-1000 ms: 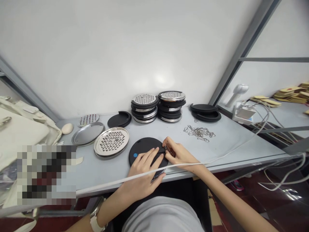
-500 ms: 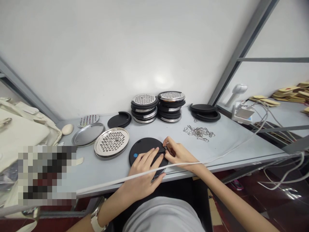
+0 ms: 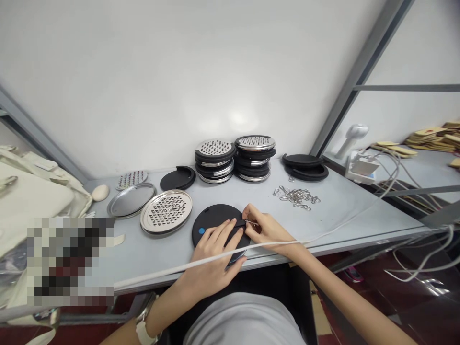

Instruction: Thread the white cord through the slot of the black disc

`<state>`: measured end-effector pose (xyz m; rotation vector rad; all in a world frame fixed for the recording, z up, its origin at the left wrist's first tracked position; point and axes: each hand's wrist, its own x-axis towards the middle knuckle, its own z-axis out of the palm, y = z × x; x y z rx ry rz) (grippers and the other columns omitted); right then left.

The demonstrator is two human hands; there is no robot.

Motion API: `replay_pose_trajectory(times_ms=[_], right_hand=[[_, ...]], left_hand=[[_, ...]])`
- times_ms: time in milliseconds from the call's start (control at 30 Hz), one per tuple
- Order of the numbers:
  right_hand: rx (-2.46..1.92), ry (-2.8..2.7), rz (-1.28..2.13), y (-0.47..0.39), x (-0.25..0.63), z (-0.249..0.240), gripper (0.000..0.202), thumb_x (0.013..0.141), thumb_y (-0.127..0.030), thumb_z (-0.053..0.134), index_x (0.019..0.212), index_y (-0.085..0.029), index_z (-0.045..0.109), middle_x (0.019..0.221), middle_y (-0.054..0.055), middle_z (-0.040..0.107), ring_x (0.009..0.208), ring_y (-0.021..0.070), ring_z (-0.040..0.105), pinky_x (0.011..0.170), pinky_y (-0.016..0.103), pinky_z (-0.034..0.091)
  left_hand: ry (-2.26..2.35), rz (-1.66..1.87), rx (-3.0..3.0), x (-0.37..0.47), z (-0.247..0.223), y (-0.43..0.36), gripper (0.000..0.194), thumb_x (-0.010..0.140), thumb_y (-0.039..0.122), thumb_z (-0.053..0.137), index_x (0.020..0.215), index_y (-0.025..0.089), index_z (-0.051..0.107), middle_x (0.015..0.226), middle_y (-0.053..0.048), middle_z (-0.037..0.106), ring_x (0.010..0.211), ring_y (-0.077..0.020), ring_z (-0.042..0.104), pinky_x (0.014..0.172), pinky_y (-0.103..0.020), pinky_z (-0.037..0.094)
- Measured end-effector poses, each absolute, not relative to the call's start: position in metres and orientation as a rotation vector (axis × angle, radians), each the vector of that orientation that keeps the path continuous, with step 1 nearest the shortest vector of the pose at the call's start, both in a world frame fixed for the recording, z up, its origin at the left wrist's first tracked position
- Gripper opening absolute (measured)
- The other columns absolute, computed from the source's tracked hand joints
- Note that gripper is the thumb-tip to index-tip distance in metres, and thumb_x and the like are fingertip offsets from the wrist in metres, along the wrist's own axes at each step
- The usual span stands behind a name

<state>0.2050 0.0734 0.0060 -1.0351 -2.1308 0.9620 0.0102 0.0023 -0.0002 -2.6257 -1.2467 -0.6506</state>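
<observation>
your left hand (image 3: 213,247) is lying flat, fingers slightly spread, on the black, round, matte disc with a blue dot (image 3: 219,215), which is resting near the front edge of the pale grey table (image 3: 345,203); you are probably steadying it against sliding. your right hand (image 3: 268,230) is pinching a thin, silvery metal piece (image 3: 251,222) at the disc's right side, seemingly for finer control. a loose pile of small, silvery metal clips (image 3: 296,196) is lying near that hand, likely for easy reach.

your fingers are hiding most of the pinched piece, so you can't tell whether it is joining the disc. a white cable (image 3: 201,262) is crossing in front of your left hand, and a pixelated patch is masking things at left.
</observation>
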Motion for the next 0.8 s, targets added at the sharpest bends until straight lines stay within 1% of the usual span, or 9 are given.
replay_pose_trajectory(times_ms=[167,300,400,600,800], right_hand=[[-1.021,-2.098,0.915,0.0738,0.2055,0.0039,0.011,0.082,-0.016,0.043,0.091,-0.021,0.044,0.063,-0.006,0.046,0.052,0.0092,0.04,0.052,0.021,0.034],[-1.03,-2.037,0.798,0.076,0.2062,0.0054,0.004,0.083,-0.017,0.044,0.085,-0.02,0.047,0.07,-0.003,0.051,0.06,0.0109,0.046,0.06,0.023,0.039],[-1.024,-2.015,0.786,0.0782,0.2068,0.0057,0.003,0.085,-0.021,0.045,0.086,-0.02,0.048,0.073,-0.001,0.054,0.064,0.0122,0.049,0.064,0.024,0.041],[-1.022,-2.006,0.722,0.0791,0.2067,0.0036,0.003,0.087,-0.023,0.044,0.087,-0.021,0.045,0.072,-0.002,0.05,0.065,0.0126,0.048,0.066,0.025,0.04],[-1.02,-1.99,0.678,0.0788,0.2064,0.0036,0.005,0.087,-0.022,0.046,0.086,-0.021,0.042,0.074,-0.002,0.05,0.065,0.0119,0.049,0.065,0.023,0.04]], left_hand=[[-1.264,-0.621,-2.623,0.0102,-0.001,0.0025,0.052,0.093,0.038,0.048,0.139,0.015,0.041,0.147,-0.013,0.035,0.131,-0.0283,0.037,0.101,-0.042,0.036],[-1.264,-0.633,-2.623,0.0105,0.0,0.0027,0.049,0.094,0.037,0.047,0.138,0.016,0.043,0.147,-0.012,0.034,0.131,-0.0281,0.038,0.101,-0.042,0.036],[-1.266,-0.63,-2.636,0.0104,0.0008,0.0028,0.048,0.094,0.036,0.047,0.137,0.015,0.043,0.147,-0.012,0.035,0.131,-0.0277,0.037,0.101,-0.041,0.036],[-1.265,-0.622,-2.633,0.0095,0.0,0.0025,0.049,0.094,0.037,0.047,0.137,0.015,0.043,0.147,-0.013,0.035,0.131,-0.0272,0.037,0.102,-0.042,0.035],[-1.265,-0.636,-2.631,0.0097,-0.0001,0.0023,0.049,0.093,0.036,0.048,0.137,0.015,0.044,0.147,-0.012,0.035,0.131,-0.0276,0.038,0.101,-0.041,0.036]])
